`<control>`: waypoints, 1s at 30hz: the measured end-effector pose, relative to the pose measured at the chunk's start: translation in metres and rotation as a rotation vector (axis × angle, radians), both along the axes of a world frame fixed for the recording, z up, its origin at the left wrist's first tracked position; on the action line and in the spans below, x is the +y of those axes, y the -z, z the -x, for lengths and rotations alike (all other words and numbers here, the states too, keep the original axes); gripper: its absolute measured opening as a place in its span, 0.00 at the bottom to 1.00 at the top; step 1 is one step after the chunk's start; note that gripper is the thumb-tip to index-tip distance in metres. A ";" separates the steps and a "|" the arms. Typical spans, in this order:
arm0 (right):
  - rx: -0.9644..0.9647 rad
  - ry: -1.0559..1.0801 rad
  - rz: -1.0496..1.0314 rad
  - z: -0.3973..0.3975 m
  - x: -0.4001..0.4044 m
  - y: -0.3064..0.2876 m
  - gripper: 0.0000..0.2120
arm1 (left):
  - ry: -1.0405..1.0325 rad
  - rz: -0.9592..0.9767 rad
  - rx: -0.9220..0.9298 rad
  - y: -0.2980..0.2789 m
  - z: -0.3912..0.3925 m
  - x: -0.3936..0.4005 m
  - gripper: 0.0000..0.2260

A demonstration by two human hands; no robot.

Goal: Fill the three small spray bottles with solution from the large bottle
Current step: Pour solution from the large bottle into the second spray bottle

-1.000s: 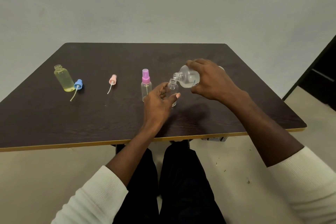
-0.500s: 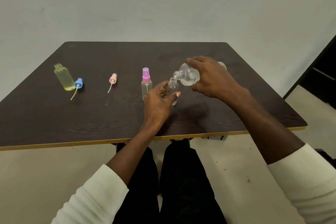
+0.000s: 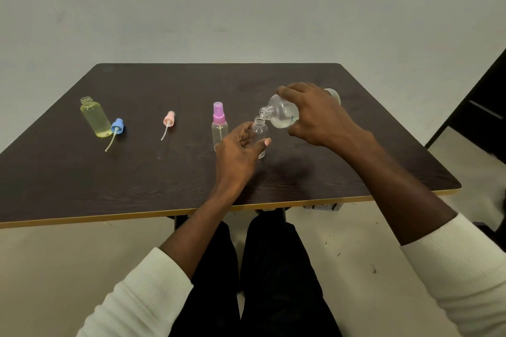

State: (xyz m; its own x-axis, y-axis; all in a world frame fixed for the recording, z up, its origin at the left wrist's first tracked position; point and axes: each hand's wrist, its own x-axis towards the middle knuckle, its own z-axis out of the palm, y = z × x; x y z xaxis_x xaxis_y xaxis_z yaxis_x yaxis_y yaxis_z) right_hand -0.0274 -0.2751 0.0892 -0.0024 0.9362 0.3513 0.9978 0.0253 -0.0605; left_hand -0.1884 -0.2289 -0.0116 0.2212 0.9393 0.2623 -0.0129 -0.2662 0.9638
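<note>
I work over the dark table [image 3: 137,172], and the biggest thing on it that matters is the large bottle [image 3: 283,115], which my right hand [image 3: 320,115] grips around the body, tipped so its open neck points down to the left. Just under that neck stands the small open bottle [image 3: 260,134], and my left hand [image 3: 241,150] holds it with thumb and fingers [image 3: 264,142] curled around its side. To pour well, I think I must bring the neck directly over the small mouth, tilt slowly and keep the small bottle upright, because the opening is narrow and solution can run down outside. Beside my left hand stands the bottle with the purple sprayer [image 3: 219,126], already capped. Far left stands the yellow-filled bottle [image 3: 94,117] with the blue sprayer [image 3: 117,127] lying against it, and the pink sprayer [image 3: 168,120] lies between.
</note>
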 end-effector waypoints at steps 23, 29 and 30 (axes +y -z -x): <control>-0.036 -0.005 -0.010 -0.002 0.005 0.002 0.32 | 0.014 -0.015 -0.022 -0.001 0.001 -0.001 0.16; -0.036 -0.011 -0.010 -0.002 0.005 0.003 0.32 | -0.013 -0.017 0.018 0.000 0.002 -0.001 0.22; -0.037 -0.009 -0.009 -0.002 0.004 0.003 0.32 | -0.014 -0.019 0.021 -0.001 0.002 -0.001 0.22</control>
